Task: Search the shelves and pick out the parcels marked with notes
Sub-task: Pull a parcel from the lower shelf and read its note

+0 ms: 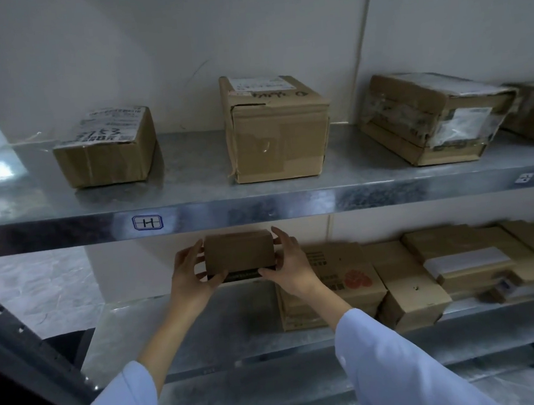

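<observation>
Both your hands are on the small parcel (238, 255), lifted just under the upper shelf (260, 211).

Your left hand (191, 278) clamps its left end, your right hand (289, 266) its right end, fingers wrapped around the edges. It hangs clear above the lower shelf (206, 333), left of the stacked cartons (340, 280).

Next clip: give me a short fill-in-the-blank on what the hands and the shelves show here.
1. The small box is held by ____ hands, left hand and right hand.
2. The blue-outlined tag on the upper shelf edge bears the letter ____.
3. The held box is in front of the ____ shelf opening.
4. Both sleeves are light ____.

Missing words: both; H; lower; blue
</observation>
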